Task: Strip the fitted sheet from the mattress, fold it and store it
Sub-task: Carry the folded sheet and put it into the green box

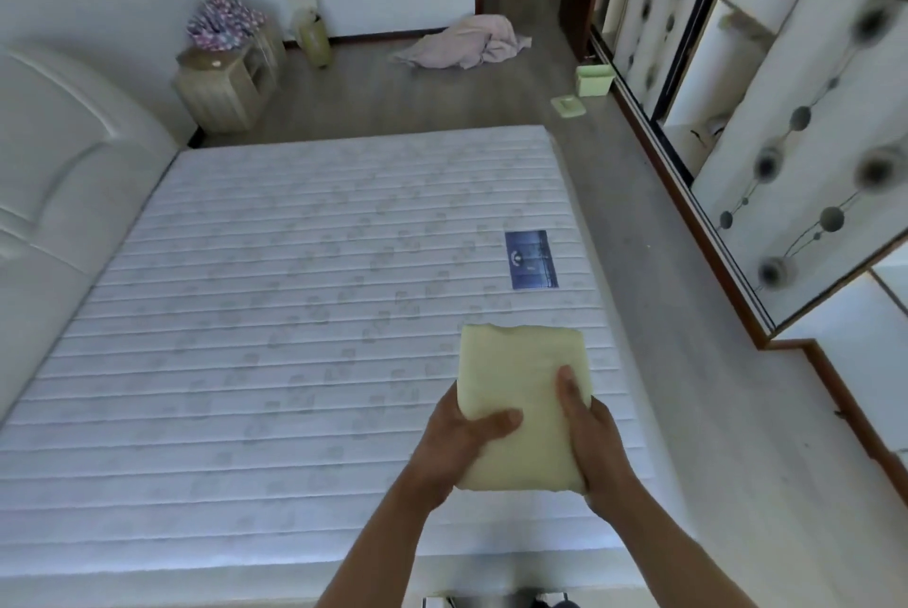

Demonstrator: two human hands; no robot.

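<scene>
Item: sheet [523, 406], pale yellow, folded to a compact block, lower centre-right of frame, above the bare mattress [295, 312].
Grip: my left hand [459, 440] and right hand [597, 440] both clamped on its near sides, thumbs on top.
Stage, as I judge it: stripping and folding done; storing remains.
Handling: I keep even pressure on both sides so the layers do not slip, carry it level, and head for the wardrobe [766, 82] at right, the likely store.
</scene>
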